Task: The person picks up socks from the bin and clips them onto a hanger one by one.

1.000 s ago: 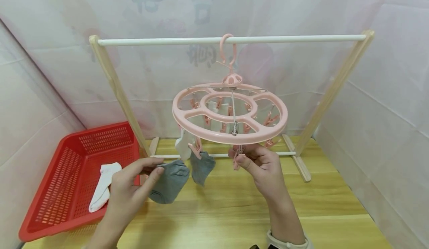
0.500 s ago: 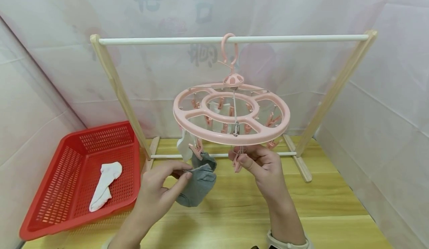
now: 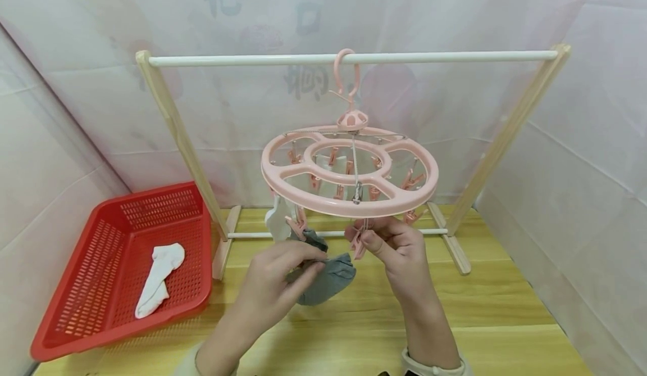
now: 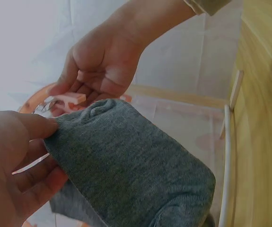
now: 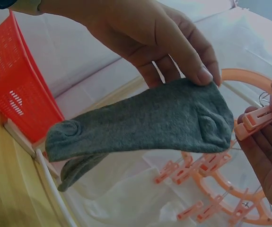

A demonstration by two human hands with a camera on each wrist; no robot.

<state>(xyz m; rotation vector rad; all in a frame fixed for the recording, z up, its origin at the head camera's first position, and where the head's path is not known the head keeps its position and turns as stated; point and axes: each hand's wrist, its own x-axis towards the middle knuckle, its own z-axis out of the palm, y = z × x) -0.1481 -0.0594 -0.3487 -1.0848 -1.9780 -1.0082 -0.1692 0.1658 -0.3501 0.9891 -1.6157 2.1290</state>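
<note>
My left hand (image 3: 275, 277) pinches a grey sock (image 3: 331, 280) by its edge, and the sock extends toward the right in the head view. Thumb and fingers of my right hand (image 3: 404, 252) hold a pink clothespin (image 5: 255, 122) that hangs from the front of a round pink clip hanger (image 3: 323, 203). In the right wrist view, one end of the sock reaches close to that clothespin. Behind my left hand a second grey sock (image 3: 315, 239) hangs from another clothespin (image 3: 297, 228). A white sock (image 3: 278, 218) hangs at the ring's left side.
The hanger hooks over a white rod (image 3: 242, 60) between wooden posts (image 3: 172, 123). At left stands a red basket (image 3: 86, 275) with a white sock (image 3: 159, 280) inside. More clothespins dangle around the ring. A lower white bar (image 3: 253, 235) crosses behind my hands.
My left hand has carried the grey sock rightward, past the hanging grey sock and close to my right hand. The right hand keeps its grip on the clothespin, nearly still.
</note>
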